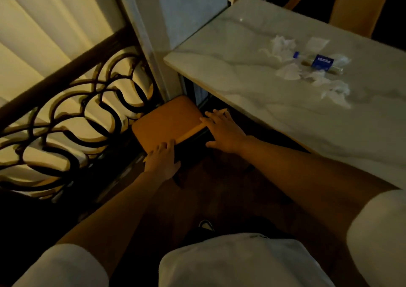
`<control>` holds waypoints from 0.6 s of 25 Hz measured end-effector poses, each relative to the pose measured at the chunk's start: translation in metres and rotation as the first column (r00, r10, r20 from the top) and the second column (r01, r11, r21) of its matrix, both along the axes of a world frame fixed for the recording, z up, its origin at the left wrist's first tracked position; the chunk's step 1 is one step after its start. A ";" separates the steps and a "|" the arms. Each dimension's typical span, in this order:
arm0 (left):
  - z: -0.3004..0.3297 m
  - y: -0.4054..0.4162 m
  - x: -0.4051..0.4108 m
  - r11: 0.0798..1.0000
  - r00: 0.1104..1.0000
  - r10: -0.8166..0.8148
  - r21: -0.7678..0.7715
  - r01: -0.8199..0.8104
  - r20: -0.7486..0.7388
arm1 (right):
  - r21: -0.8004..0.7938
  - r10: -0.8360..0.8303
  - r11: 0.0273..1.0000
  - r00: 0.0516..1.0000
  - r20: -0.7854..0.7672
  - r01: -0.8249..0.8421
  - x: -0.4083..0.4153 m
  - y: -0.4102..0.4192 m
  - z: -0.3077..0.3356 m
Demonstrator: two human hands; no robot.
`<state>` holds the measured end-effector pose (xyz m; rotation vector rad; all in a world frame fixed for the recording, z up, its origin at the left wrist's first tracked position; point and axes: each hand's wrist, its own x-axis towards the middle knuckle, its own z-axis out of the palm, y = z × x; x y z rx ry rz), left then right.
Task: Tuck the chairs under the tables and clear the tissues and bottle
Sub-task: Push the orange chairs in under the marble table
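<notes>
Tan padded square chair seat (pixel 169 119) sits low at the worktop's 7 o'clock corner, partly under the white marble-look worktop (pixel 252 76), hemmed by a dark scrolled iron railing (pixel 72 115) at its 9 o'clock. Left hand (pixel 162 161) lies flat on the seat's near edge, fingers spread, grip not clamped on anything; right hand (pixel 224 130) rests open-palmed on the seat's 3 o'clock edge, fingers apart. On the worktop at 2 o'clock from the seat, a clear plastic bottle with blue label (pixel 320 63) lies on its side among crumpled white tissues (pixel 307 71).
</notes>
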<state>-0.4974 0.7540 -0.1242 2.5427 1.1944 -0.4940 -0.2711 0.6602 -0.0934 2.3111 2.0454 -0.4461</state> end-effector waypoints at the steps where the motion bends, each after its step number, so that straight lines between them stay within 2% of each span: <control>1: -0.001 0.000 0.002 1.000 1.000 -0.005 -0.002 0.005 -0.011 | -0.024 0.021 0.999 1.000 0.017 -0.021 0.001 0.003 -0.005; 5: -0.002 0.016 0.018 0.999 0.999 0.004 -0.048 -0.006 -0.034 | -0.092 0.047 0.995 0.999 0.006 -0.047 0.024 0.017 -0.023; 9: -0.002 0.030 0.030 0.985 0.994 0.086 -0.147 -0.095 -0.068 | -0.138 0.215 0.967 0.977 -0.001 -0.213 0.049 0.043 -0.038; 13: -0.006 0.029 0.035 0.973 0.977 0.188 -0.115 -0.199 -0.100 | -0.193 0.325 0.929 0.946 0.012 -0.317 0.069 0.075 -0.047; 15: -0.010 0.027 0.036 0.969 0.971 0.222 -0.092 -0.230 -0.086 | -0.166 0.342 0.926 0.940 -0.009 -0.339 0.073 0.081 -0.052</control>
